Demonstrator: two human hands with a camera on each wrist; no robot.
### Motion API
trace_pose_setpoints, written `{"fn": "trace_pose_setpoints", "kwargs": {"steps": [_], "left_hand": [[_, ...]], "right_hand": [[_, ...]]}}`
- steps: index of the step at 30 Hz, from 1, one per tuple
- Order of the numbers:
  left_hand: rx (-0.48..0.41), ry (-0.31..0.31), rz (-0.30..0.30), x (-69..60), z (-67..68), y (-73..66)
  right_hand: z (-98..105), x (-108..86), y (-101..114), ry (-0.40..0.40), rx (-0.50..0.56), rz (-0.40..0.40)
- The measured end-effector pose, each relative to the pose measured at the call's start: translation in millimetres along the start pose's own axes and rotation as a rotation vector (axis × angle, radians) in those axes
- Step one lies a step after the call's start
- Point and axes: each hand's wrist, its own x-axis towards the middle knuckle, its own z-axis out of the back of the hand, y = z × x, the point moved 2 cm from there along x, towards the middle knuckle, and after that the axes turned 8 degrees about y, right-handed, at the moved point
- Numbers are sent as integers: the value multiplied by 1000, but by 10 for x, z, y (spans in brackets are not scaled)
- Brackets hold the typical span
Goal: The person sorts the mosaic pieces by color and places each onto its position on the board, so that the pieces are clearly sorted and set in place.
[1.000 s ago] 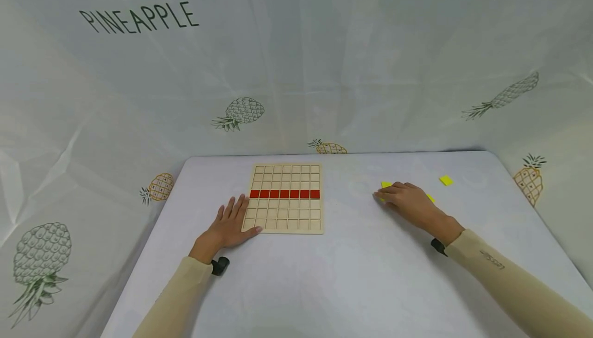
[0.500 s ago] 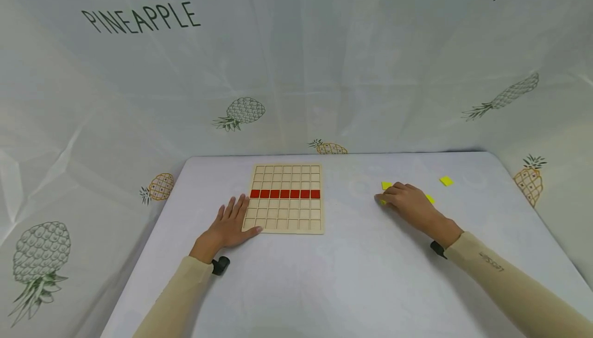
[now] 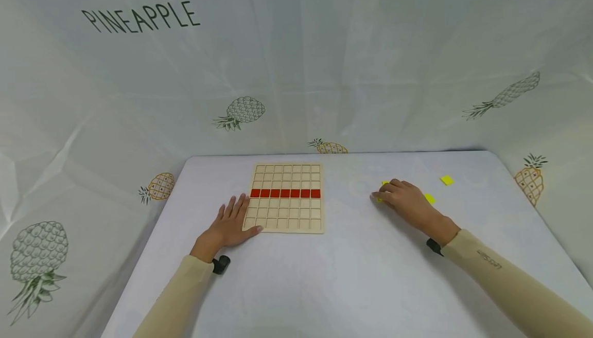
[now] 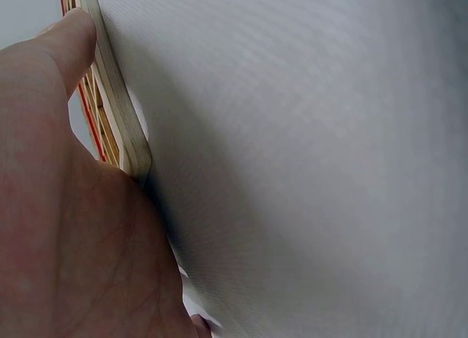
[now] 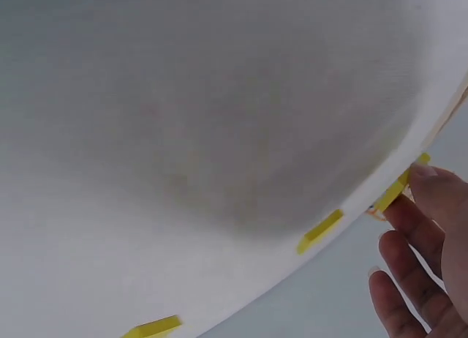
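A wooden grid board (image 3: pixel 282 219) lies on the table with one row of red squares (image 3: pixel 284 193) across it. My left hand (image 3: pixel 227 230) rests flat at its left side, fingers spread, the thumb on the near left corner; in the left wrist view the thumb (image 4: pixel 73 45) touches the board's edge (image 4: pixel 117 96). Over to the right, my right hand (image 3: pixel 407 201) pinches a yellow tile (image 5: pixel 395 190) between thumb and index finger, the other fingers loosely bent. Another yellow tile (image 3: pixel 385 183) shows just behind those fingers in the head view.
Two more yellow tiles lie farther right, one (image 3: pixel 429 198) beside the right hand and one (image 3: pixel 447 180) nearer the table's back edge. The white table (image 3: pixel 296 286) meets a pineapple-print sheet (image 3: pixel 287 60) behind it and at both sides.
My right hand has shifted slightly left, with the yellow tile now pinched at its fingertips. The left hand and the board have stayed where they were.
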Motion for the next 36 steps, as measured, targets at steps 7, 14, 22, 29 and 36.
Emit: {"fn": "trace_pose_setpoints", "kwargs": {"steps": [7,14,22,29,36], "left_hand": [[-5,10,5,-10,10,-6],[-13,5,-6,-38,21,-12],[-4,-11,-23,-17,-9,14],[-11,-25,-27,0,-26,25],[5,-14,-22,-31,2,-5]], "right_hand": [[49,212,207,-49,4,34],[63,514,514,-38,37,37],[22,907,909,-21,79,66],[-39,1188,1158,-94,107,147],[-133,1366,1326,-77,73,191]]}}
